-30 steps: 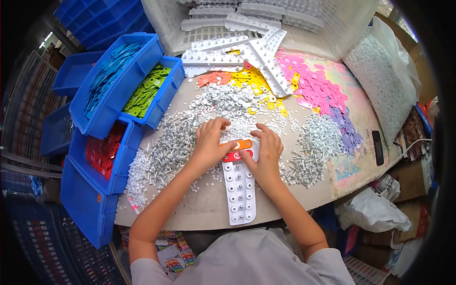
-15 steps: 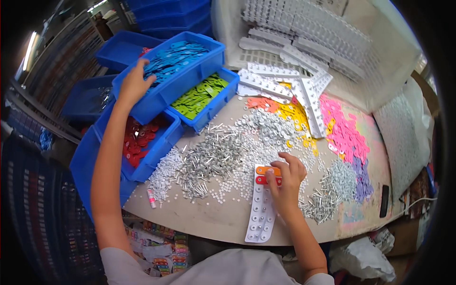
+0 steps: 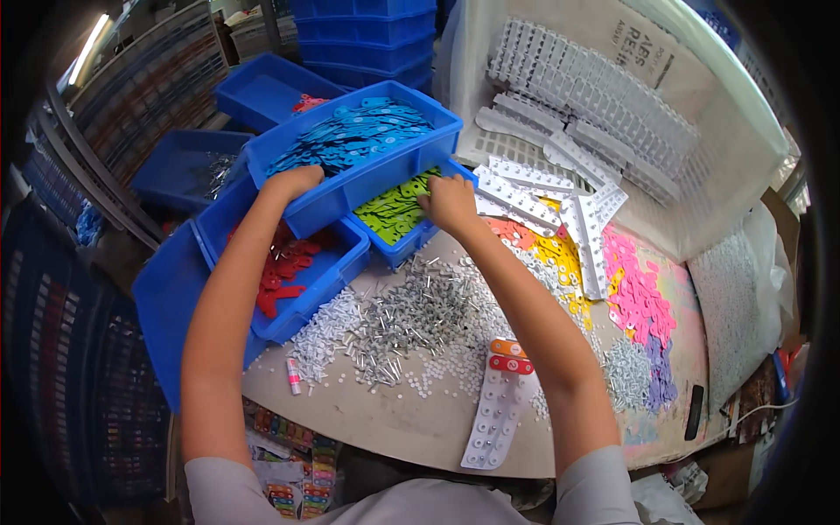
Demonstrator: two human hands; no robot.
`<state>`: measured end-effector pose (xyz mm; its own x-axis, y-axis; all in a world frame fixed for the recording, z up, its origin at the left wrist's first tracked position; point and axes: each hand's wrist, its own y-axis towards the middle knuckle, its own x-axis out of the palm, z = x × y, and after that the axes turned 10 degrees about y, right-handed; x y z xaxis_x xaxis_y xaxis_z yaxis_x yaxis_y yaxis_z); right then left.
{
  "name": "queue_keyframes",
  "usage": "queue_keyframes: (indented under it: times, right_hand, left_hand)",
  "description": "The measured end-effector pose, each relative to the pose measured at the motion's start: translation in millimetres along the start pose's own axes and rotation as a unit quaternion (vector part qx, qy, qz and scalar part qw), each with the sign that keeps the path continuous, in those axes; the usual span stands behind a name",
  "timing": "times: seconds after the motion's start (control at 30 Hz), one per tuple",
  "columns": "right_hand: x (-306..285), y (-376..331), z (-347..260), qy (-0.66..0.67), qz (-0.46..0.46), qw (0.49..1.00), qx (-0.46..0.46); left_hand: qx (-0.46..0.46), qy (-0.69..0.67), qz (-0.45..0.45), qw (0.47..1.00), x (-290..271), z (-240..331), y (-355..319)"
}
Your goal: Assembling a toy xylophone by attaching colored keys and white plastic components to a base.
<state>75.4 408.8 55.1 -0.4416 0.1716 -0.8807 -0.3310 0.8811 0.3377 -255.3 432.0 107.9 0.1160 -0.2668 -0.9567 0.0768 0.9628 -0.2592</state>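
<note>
My left hand (image 3: 299, 179) is closed over the near rim of a blue bin (image 3: 376, 179) full of flat blue plastic pieces (image 3: 363, 131); its fingertips are hidden. My right hand (image 3: 451, 203) reaches into the lower bin of lime-green pieces (image 3: 394, 210), fingers curled down at the pile's right side. Whatever they pinch is hidden. Below my right forearm, a white strip with rows of round studs (image 3: 493, 424) lies on the table, touched by neither hand. An orange piece (image 3: 507, 348) and a red piece (image 3: 510, 364) sit across its far end.
Red pieces (image 3: 284, 271) fill part of another bin at left. Metal rivets (image 3: 411, 311) and white washers (image 3: 319, 337) are heaped mid-table. More studded strips (image 3: 582, 236) lie over yellow pieces (image 3: 560, 254), with pink (image 3: 639, 289) and purple pieces (image 3: 661, 376) at right. A translucent crate (image 3: 735, 131) stands behind.
My right hand has left the white strip and moved up and left into the green pieces. My left hand has come down from above the blue pieces to the bin's near rim. The view has shifted.
</note>
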Motion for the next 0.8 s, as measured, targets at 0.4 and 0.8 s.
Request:
queue_keyframes:
  times: [0.4,0.8]
  right_hand:
    - [20.2,18.2,-4.3,0.106,-0.063,0.992,0.019]
    - [-115.7,-145.4,-39.2,0.551,-0.008,0.832,0.069]
  left_hand:
    - [-0.043,0.077,-0.003,0.996,-8.8,19.8,-14.9]
    - [-0.067,0.109,0.233,0.964,-24.2,44.7,-25.0]
